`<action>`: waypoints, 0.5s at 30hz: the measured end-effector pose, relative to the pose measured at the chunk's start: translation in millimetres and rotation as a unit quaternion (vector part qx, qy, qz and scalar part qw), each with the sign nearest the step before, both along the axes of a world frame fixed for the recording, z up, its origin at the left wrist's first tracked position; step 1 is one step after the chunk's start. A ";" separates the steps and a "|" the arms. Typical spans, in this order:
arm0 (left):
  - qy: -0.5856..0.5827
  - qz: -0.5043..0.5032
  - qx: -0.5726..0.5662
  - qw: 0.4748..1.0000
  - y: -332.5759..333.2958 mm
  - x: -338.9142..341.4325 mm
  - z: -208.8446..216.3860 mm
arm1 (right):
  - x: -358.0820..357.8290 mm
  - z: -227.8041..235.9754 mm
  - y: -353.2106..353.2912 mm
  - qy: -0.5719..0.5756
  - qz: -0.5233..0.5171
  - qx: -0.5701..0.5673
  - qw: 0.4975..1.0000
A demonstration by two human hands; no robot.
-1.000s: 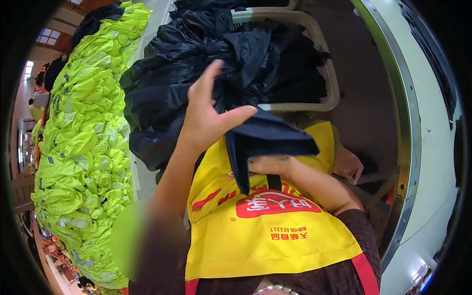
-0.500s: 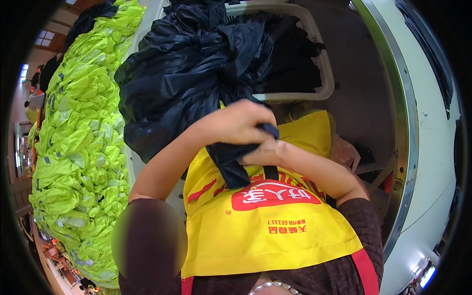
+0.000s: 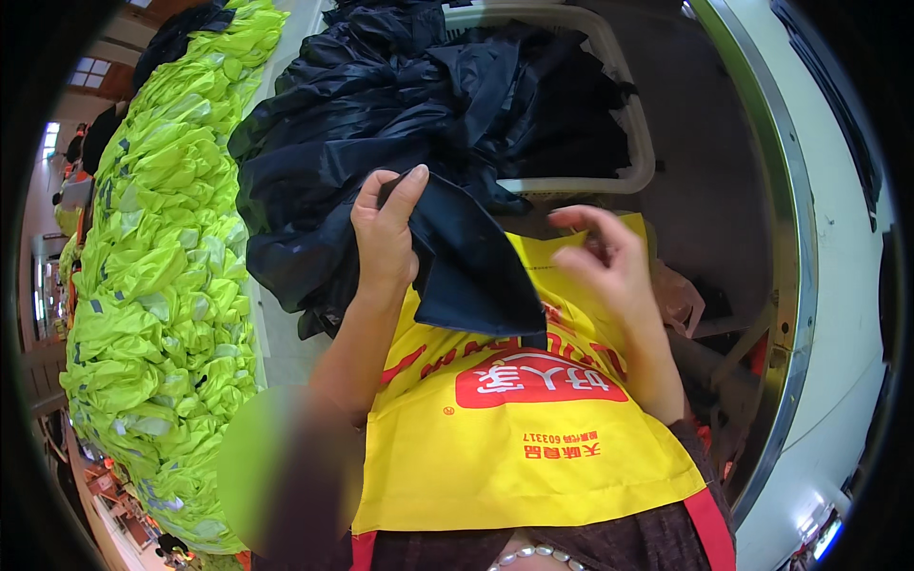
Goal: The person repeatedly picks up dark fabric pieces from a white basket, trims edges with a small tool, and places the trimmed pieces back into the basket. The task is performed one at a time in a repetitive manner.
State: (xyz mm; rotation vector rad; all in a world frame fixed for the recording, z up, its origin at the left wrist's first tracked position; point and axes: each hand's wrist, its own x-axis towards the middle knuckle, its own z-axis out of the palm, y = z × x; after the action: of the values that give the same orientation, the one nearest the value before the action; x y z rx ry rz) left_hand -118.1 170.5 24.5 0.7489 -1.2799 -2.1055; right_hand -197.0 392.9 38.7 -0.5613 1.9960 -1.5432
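My left hand pinches the upper edge of a dark navy fabric piece, thumb on top. The piece hangs flat and open over my yellow apron, its corner pointing down and to the right. Off to the right of it, my right hand is raised with fingers bent and apart, slightly smeared by motion, and nothing shows in it. Just beyond my left hand lies a big heap of dark, shiny fabric; whether the held piece is joined to it I cannot tell.
A long pile of bright yellow-green garments runs along the left side. At the back, a white plastic basket holds more dark fabric. On the right, a pale tabletop has a metal edge strip.
My hands were crossed close together over the bunched dark fabric. They have drawn apart: the left now holds the piece spread out, the right has moved away from it to the right.
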 end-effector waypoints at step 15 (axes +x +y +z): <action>-0.161 -0.195 0.026 0.967 -17.9 36.4 -1.4 | -24.6 -70.3 -18.9 -0.259 0.044 -0.212 0.941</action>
State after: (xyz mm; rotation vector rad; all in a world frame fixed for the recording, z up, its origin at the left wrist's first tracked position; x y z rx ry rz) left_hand -81.7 152.5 23.1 0.9565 -1.6646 -2.4024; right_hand -221.6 374.0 -31.6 -0.3465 1.2372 -1.8445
